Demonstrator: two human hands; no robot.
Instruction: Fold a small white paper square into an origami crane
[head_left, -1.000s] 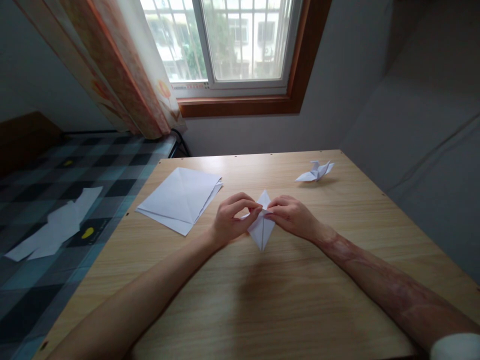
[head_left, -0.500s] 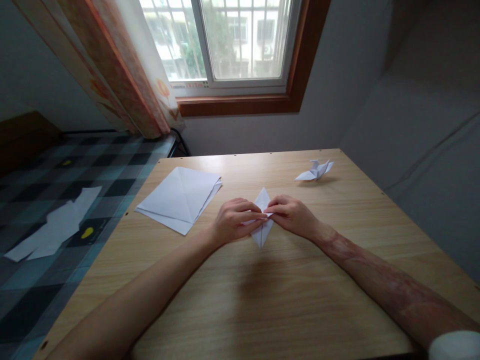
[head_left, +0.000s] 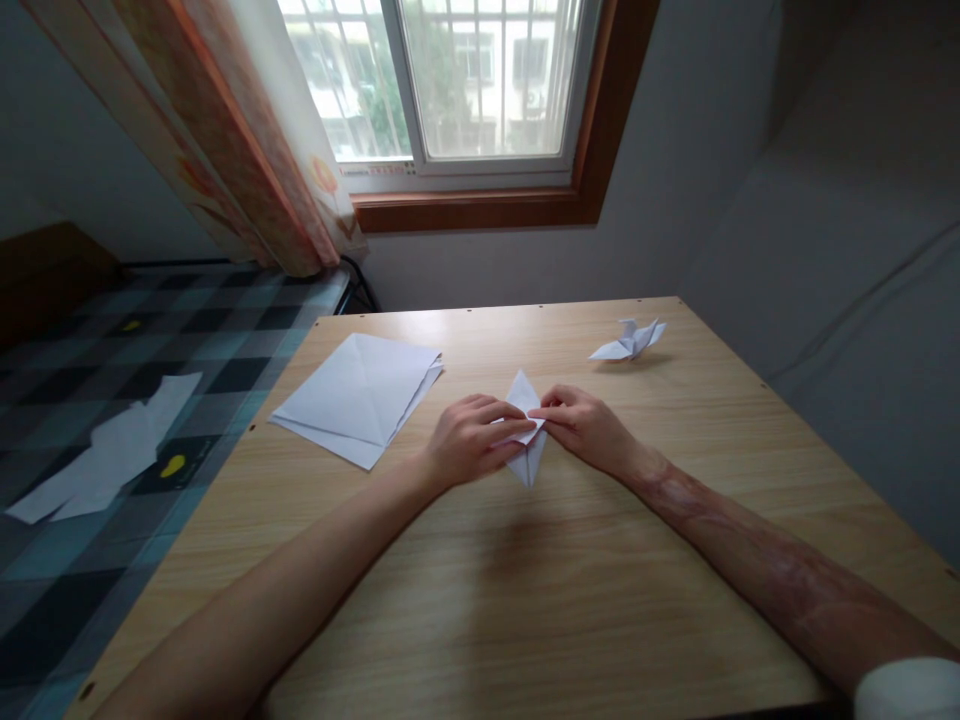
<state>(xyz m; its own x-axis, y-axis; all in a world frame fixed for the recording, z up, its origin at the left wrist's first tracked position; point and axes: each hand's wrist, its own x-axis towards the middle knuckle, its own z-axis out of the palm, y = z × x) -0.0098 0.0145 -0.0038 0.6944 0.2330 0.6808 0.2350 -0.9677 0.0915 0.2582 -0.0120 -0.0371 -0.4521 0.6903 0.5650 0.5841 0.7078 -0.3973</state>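
A piece of folded white origami paper (head_left: 530,464) is held between both hands over the middle of the wooden table, its pointed ends facing away from me and toward me. My left hand (head_left: 474,437) is closed on its left side, fingers reaching across the paper's middle. On the right edge, my right hand (head_left: 586,425) pinches the paper between thumb and fingertips. The fingers hide part of the folds. Beyond my right hand a finished paper crane (head_left: 631,342) stands on the table.
Several square white sheets (head_left: 360,390) lie stacked at the table's back left. Left of the table (head_left: 600,600), cut paper strips (head_left: 127,445) rest on a checked bedspread (head_left: 45,590). A window (head_left: 491,90) and a curtain (head_left: 262,150) are behind.
The folded paper has tilted slightly, its near point shifting right and its far point left. My left fingers have drawn a little down, and a small flap now shows at the middle.
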